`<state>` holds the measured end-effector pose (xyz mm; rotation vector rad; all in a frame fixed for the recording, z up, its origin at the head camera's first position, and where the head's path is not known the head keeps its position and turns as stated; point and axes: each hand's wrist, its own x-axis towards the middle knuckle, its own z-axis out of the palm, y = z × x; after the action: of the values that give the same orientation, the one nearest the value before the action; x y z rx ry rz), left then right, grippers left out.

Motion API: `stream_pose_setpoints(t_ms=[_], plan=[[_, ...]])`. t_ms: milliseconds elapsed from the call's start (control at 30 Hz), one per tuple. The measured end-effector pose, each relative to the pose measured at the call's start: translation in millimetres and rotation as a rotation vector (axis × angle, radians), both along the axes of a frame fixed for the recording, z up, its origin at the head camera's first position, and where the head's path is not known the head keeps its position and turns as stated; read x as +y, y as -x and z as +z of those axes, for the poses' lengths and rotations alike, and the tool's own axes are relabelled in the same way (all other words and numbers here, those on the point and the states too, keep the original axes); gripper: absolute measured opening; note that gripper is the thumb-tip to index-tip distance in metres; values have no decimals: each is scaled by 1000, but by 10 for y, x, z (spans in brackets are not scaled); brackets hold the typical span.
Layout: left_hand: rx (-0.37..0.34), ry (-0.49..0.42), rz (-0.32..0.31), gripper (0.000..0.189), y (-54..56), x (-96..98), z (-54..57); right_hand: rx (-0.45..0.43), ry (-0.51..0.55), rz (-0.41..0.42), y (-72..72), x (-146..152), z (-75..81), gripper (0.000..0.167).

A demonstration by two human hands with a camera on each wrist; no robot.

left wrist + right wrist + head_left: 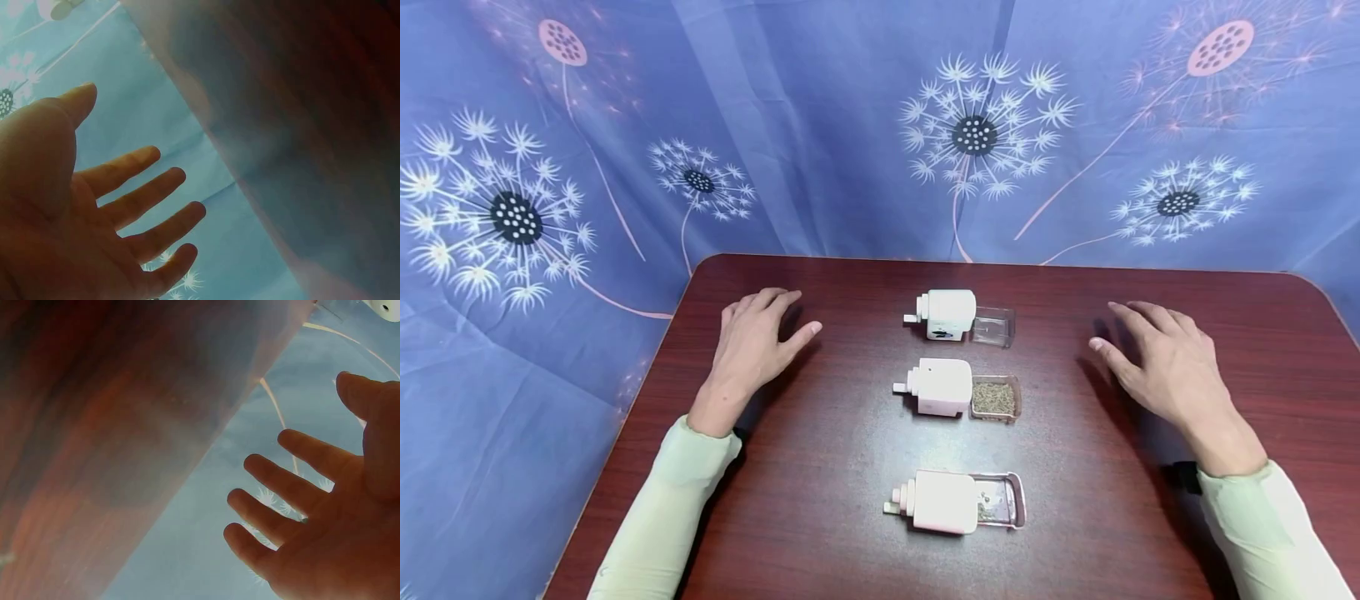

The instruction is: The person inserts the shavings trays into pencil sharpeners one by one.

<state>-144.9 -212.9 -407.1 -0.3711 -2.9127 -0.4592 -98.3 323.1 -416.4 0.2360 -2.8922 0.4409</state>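
Note:
My left hand (752, 337) is over the left side of the table, its fingers loosely extended and thumb apart, holding nothing. On the other side, my right hand (1176, 367) is also relaxed with fingers spread and no object in it. Both palms show bare in the wrist views. Between the hands lie three white bottle-shaped devices in a column: a far one (950, 315), a middle one (943, 387) and a near one (945, 502). Each has a stepped neck and small tip pointing left. Dried, chopped herb-like bits fill the clear tray (996, 397) beside the middle device.
A clear tray (994, 327) with no visible contents adjoins the far device. The near device's clear tray (1002, 500) holds a few small bits. Everything stands on a dark reddish wood table (820, 467), with a blue dandelion-print cloth (835, 125) hanging behind and at the left.

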Motion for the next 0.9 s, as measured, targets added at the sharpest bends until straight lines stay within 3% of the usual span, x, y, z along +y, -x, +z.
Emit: stream_pose_setpoints(t_ms=[400, 667, 900], plan=[[-40, 0, -85, 65, -66, 140, 1, 74, 37, 106, -97, -197, 41, 60], [-42, -14, -156, 64, -208, 252, 3, 97, 33, 159, -160, -363, 82, 61], [-58, -10, -210, 63, -304, 378, 7, 88, 27, 184, -299, -468, 90, 58]])
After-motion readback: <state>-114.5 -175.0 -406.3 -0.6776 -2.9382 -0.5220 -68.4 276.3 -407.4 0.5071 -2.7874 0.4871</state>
